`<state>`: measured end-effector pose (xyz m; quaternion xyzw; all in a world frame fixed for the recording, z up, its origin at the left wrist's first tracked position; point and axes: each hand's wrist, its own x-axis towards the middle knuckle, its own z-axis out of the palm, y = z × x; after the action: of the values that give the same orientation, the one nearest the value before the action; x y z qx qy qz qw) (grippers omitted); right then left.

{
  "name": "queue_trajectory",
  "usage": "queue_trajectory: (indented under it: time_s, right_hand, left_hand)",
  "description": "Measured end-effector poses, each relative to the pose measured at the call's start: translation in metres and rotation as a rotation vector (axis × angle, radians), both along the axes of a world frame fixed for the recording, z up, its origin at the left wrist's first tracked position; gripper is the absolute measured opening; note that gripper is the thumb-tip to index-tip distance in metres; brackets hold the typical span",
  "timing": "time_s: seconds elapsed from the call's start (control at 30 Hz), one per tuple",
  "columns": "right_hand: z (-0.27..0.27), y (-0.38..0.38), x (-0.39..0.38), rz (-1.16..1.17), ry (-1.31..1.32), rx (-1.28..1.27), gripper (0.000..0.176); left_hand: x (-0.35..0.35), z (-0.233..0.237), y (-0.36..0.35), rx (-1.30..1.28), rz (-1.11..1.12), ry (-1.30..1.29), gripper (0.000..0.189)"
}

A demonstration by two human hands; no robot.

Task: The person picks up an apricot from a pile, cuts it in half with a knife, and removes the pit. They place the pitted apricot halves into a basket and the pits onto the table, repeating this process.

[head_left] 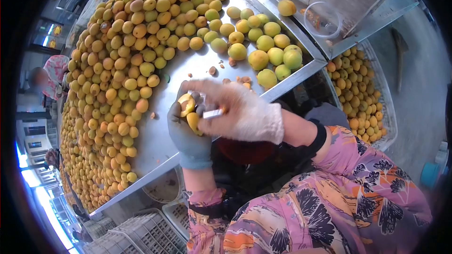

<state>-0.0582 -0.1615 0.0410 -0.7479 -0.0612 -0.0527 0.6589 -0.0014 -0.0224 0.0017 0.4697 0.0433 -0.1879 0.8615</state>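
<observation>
A big heap of apricots (117,66) is spread over the metal table (160,131), up to its left edge. At the table's near edge, an opened apricot (187,105) is pinched in the curled fingers of the left hand (188,136). A small blade (213,113) is clamped in the closed right hand (240,110), just beside the fruit. Past the right edge, a crate (387,113) with more fruit is seen.

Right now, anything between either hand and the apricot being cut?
Nothing visible. The left hand holds the apricot directly, and the right hand has a small metal tool right against it. The loose apricots on the table lie apart from both hands.
</observation>
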Motion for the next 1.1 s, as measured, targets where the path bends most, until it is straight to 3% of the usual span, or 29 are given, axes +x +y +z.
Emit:
queue_trajectory:
  time_s: [0.07,0.1,0.13,0.2,0.33,0.47,0.5,0.53,0.6,0.67,0.7,0.73,0.77,0.87,1.03,1.1]
  right_hand:
    - [0.0,-0.005,0.009,-0.195,-0.135,0.245,0.047]
    - [0.005,-0.015,0.006,-0.173,-0.047,0.505,0.041]
    - [0.011,-0.024,0.003,-0.151,0.043,0.766,0.037]
    - [0.003,-0.026,0.01,-0.272,-0.211,0.847,0.036]
    - [0.003,-0.033,0.005,-0.332,-0.197,0.975,0.031]
    - [-0.002,-0.031,0.006,-0.34,-0.212,1.047,0.025]
    - [-0.005,-0.027,0.007,-0.433,-0.251,0.985,0.021]
    - [-0.005,-0.028,0.005,-0.438,-0.252,0.986,0.021]
    - [0.004,-0.03,0.0,-0.317,-0.227,1.036,0.02]
    - [0.009,-0.021,0.002,-0.362,-0.227,1.113,0.016]
    - [0.007,-0.019,0.005,-0.443,-0.347,0.906,0.017]
    - [0.005,-0.018,0.005,-0.518,-0.461,0.694,0.018]
    - [0.012,-0.019,0.001,-0.423,-0.437,0.793,0.018]
    - [0.018,-0.019,-0.009,-0.316,-0.321,0.787,0.018]
    - [0.008,-0.025,-0.001,-0.267,-0.26,0.829,0.02]
    - [-0.009,-0.042,0.005,0.154,-0.257,0.956,0.025]
  left_hand:
    - [0.01,-0.008,0.01,-0.317,-0.291,-0.039,0.051]
    - [0.004,-0.004,0.003,-0.009,-0.134,0.032,0.056]
    - [0.001,-0.001,0.002,-0.009,-0.139,0.035,0.056]
    - [-0.006,0.002,0.0,0.14,-0.315,-0.033,0.061]
    - [-0.027,0.012,-0.025,0.406,-0.171,0.023,0.065]
    - [-0.03,0.011,-0.026,0.481,-0.319,-0.027,0.058]
    - [-0.03,0.008,-0.025,0.483,-0.323,-0.027,0.058]
    - [-0.03,0.005,-0.023,0.441,-0.324,-0.019,0.049]
    - [-0.03,-0.007,-0.019,0.399,-0.326,-0.009,0.041]
    - [-0.03,-0.025,-0.013,0.616,-0.301,-0.681,0.037]
    - [-0.028,-0.032,-0.011,0.617,-0.302,-0.68,0.037]
    - [-0.025,-0.037,-0.008,0.794,-0.275,-0.889,0.045]
    - [-0.024,-0.041,-0.006,0.969,-0.243,-1.098,0.054]
    - [-0.028,-0.048,0.0,1.078,-0.208,-1.254,0.052]
    - [-0.032,-0.038,0.002,1.02,-0.382,-1.068,0.055]
    - [-0.032,-0.031,-0.002,0.865,-0.528,-0.495,0.063]
